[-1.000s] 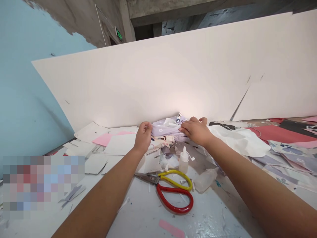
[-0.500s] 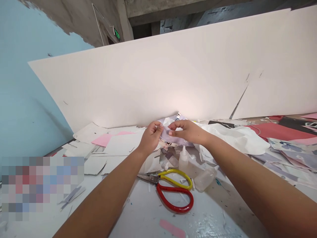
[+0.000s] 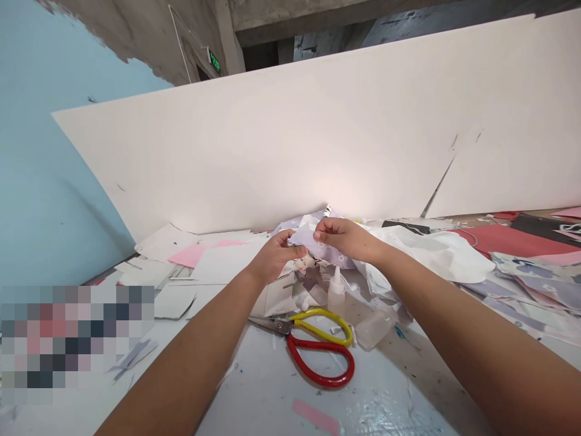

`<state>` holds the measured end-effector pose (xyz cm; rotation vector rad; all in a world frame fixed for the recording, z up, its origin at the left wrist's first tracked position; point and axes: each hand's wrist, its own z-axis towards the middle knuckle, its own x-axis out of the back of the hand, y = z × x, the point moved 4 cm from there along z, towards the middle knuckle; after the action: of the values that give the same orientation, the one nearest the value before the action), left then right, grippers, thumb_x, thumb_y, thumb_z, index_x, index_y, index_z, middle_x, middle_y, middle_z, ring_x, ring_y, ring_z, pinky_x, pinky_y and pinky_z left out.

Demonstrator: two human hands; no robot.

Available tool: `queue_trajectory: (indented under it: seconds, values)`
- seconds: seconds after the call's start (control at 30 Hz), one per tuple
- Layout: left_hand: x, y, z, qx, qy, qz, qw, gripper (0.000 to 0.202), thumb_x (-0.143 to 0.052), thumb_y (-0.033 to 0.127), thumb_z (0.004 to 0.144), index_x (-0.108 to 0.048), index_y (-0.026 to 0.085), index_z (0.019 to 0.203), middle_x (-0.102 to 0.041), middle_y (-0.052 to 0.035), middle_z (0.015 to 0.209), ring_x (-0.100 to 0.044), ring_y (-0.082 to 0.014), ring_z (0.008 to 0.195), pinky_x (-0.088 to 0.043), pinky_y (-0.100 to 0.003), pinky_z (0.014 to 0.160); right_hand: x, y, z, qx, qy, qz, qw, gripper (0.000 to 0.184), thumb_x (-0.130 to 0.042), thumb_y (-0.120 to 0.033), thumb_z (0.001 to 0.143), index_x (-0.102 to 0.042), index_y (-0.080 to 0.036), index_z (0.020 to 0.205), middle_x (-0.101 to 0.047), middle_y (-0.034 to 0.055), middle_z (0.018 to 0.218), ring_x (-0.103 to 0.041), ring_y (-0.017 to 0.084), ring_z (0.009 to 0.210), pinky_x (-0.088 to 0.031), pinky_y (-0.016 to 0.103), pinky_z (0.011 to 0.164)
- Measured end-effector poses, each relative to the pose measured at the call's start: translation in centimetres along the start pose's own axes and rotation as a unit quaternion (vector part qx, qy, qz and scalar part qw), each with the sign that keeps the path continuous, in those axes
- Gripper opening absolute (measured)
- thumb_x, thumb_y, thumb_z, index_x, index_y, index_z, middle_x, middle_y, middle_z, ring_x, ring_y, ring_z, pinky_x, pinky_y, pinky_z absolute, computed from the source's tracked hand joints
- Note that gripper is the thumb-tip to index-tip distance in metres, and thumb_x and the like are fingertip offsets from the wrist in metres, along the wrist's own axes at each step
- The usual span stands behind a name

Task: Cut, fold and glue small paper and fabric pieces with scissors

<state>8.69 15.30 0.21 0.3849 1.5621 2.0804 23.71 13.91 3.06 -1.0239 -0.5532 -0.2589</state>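
A thin, creased lilac sheet (image 3: 303, 238) with small pale flowers is at the far middle of the desk (image 3: 263, 390), between a person's two hands. The right hand (image 3: 348, 238) pinches its upper edge between thumb and fingers; the left hand (image 3: 275, 254) is at its left end, thumb spread away from the fingers.

The desk is pale, shiny and littered with scraps. Nearer than the hands lie scissors (image 3: 321, 383) with one yellow and one red handle, beside an upright bottle (image 3: 336, 297) with a pointed nozzle and a second bottle (image 3: 376, 329) on its side. Card (image 3: 222, 264) covers the left; white material (image 3: 438, 257) and a red sheet (image 3: 512, 238) lie right. A white board (image 3: 290, 139) stands at the far side, with a blue wall (image 3: 59, 200) left.

Half a second ago the left thumb and fingers were closed together; now they have parted, while the scissors have stayed put
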Motion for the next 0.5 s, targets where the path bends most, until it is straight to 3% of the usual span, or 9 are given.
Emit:
queue_trajectory:
  seconds: [0.23,0.33,0.43,0.47,0.5]
  values:
    - [0.0,-0.3,0.0,-0.002,0.043,0.063,0.997,0.028,-0.067,0.033,0.062,-0.055,0.017,0.082,-0.053,0.0020,0.064,-0.052,-0.0107,0.057,-0.043,-0.025,0.056,0.6,-0.2,0.2,0.007,0.068,-0.045,0.997,0.019,-0.046,-0.037,0.076,-0.047,-0.020,0.066,-0.039,-0.0052,0.057,-0.034,0.010,0.052,-0.028,0.023,0.051]
    - [0.9,0.5,0.2,0.003,0.063,0.120,0.991,0.030,-0.067,0.036,0.060,-0.055,0.019,0.082,-0.055,0.0018,0.065,-0.053,-0.0119,0.059,-0.042,-0.025,0.056,1.0,0.1,0.2,0.000,0.082,-0.057,0.995,0.019,-0.046,-0.037,0.076,-0.045,-0.021,0.066,-0.039,-0.0053,0.056,-0.034,0.010,0.051,-0.027,0.023,0.050]
    - [4.7,2.7,-0.3,0.026,0.127,0.231,0.964,0.043,-0.073,0.030,0.051,-0.058,0.022,0.090,-0.060,-0.0036,0.078,-0.056,-0.0208,0.075,-0.042,-0.031,0.064,1.3,0.3,0.1,-0.014,0.081,-0.062,0.995,0.020,-0.045,-0.038,0.077,-0.044,-0.021,0.066,-0.039,-0.0052,0.055,-0.034,0.010,0.049,-0.028,0.023,0.048]
    - [7.1,3.8,-1.0,0.048,0.205,0.356,0.911,0.050,-0.073,0.034,0.048,-0.058,0.026,0.094,-0.060,-0.0056,0.091,-0.055,-0.0260,0.087,-0.042,-0.036,0.070,1.4,0.3,0.0,-0.018,0.080,-0.063,0.995,0.020,-0.045,-0.038,0.077,-0.044,-0.021,0.066,-0.038,-0.0054,0.054,-0.034,0.010,0.048,-0.028,0.023,0.048]
    - [9.6,4.7,-2.0,0.058,0.262,0.394,0.879,0.057,-0.074,0.034,0.045,-0.057,0.025,0.098,-0.054,-0.0114,0.108,-0.046,-0.0359,0.103,-0.038,-0.045,0.077,1.4,0.3,0.0,-0.022,0.079,-0.064,0.995,0.020,-0.045,-0.038,0.077,-0.043,-0.021,0.066,-0.037,-0.0055,0.054,-0.034,0.010,0.048,-0.027,0.023,0.047]
